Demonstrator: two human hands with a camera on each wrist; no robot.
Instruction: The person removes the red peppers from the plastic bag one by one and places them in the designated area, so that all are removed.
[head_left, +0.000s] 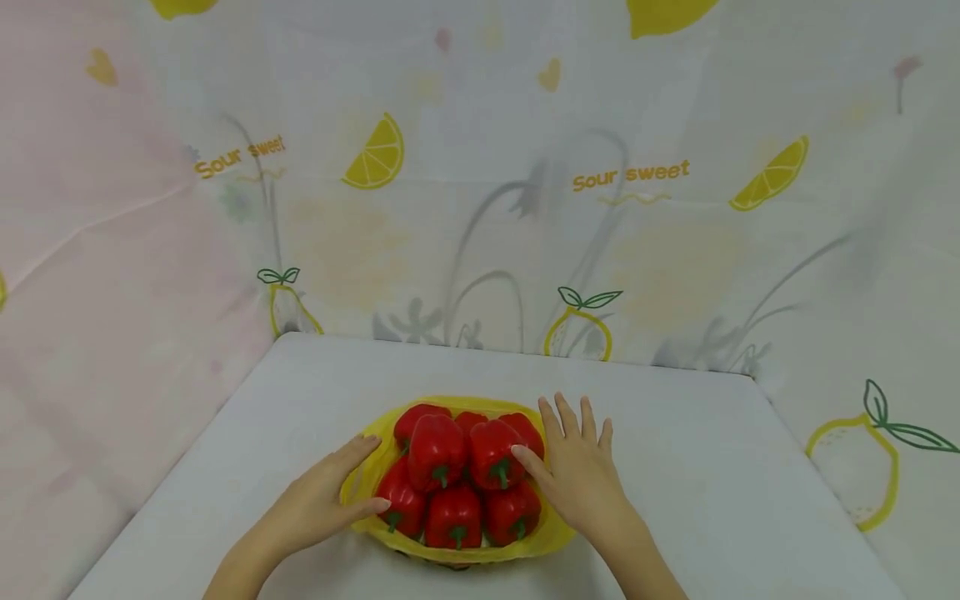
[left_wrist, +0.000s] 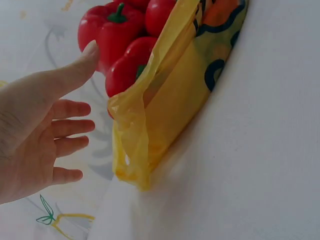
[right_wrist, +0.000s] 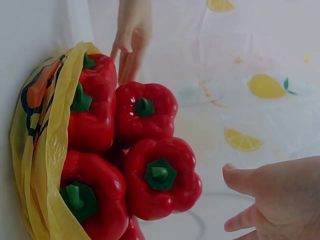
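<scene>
Head view: a lemon-print cloth [head_left: 465,233] hangs behind a white table [head_left: 720,483]. On the table sits a yellow bag [left_wrist: 175,105], its mouth spread wide. The left hand [head_left: 326,492] and right hand [head_left: 581,475] flank it, both open with fingers apart and gripping nothing (whether the left thumb touches a pepper, I cannot tell). Red peppers [head_left: 437,446] lie heaped inside the bag, green stems [right_wrist: 159,172] showing.

Left grip [head_left: 322,498] uncurled, right grip [head_left: 578,471] splayed
</scene>
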